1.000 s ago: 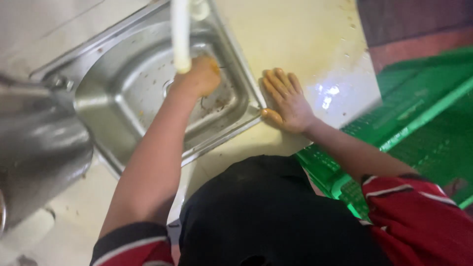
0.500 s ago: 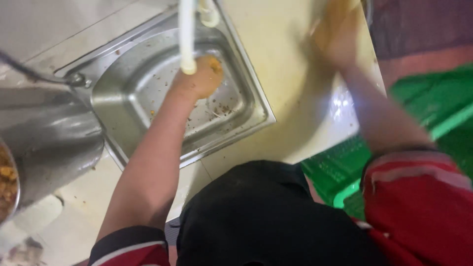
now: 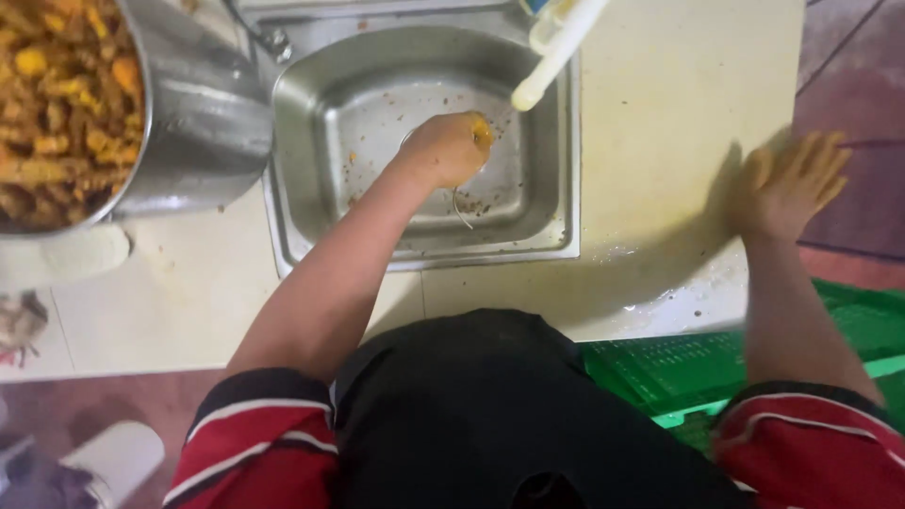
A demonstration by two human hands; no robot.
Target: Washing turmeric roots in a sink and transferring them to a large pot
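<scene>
My left hand point(image 3: 445, 148) reaches down into the steel sink point(image 3: 320, 188), its fingers bunched over the drain with yellow food scraps point(image 3: 479, 128) on them. Small brown and orange scraps speckle the sink floor around it. The white tap spout point(image 3: 556, 52) hangs just above and right of this hand; no water is visible. Fingers spread and holding nothing, my right hand point(image 3: 787, 184) hovers at the right edge of the cream counter point(image 3: 660, 113).
A large steel pot point(image 3: 189, 113) full of yellow-brown cooked food point(image 3: 57, 104) stands on the counter left of the sink, touching its rim. A green plastic crate point(image 3: 679, 368) sits below the counter at right. Wet patches lie near the counter's front edge.
My right hand has come down from the far counter to its right edge. My left hand stays at the drain. The view shifted, showing the food in the pot.
</scene>
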